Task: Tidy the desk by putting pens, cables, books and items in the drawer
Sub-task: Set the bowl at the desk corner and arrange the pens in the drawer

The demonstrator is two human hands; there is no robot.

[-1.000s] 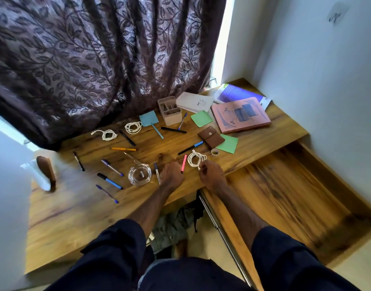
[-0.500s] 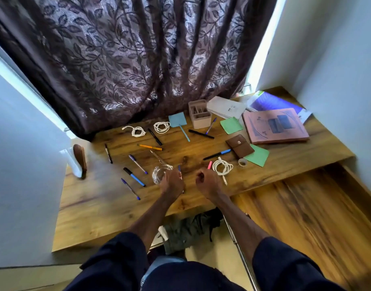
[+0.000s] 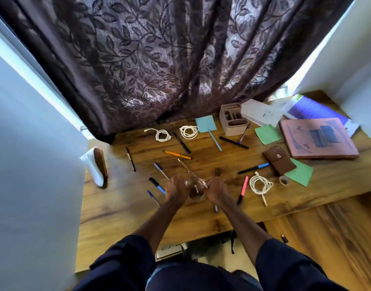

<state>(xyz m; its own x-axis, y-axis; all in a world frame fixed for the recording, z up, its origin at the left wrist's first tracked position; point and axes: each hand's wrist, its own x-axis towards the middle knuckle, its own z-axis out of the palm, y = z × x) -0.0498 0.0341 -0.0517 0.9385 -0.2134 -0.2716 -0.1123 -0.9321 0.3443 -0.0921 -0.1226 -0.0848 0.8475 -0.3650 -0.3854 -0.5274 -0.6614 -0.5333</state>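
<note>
Thirteen pens [image 3: 176, 155] lie scattered on the table [image 3: 117, 217]. Three white cables [image 3: 188, 131]: two coiled at 11 o'clock, one at 3 o'clock. Three notes [image 3: 267, 134]: one blue at 12 o'clock, two green toward 2 and 3 o'clock. Two books [image 3: 318, 138] at 2 o'clock, one paper stack [image 3: 262, 112] beside them. One organizer [image 3: 233, 130], one pouch [image 3: 278, 159], one tape roll [image 3: 284, 180].
</note>
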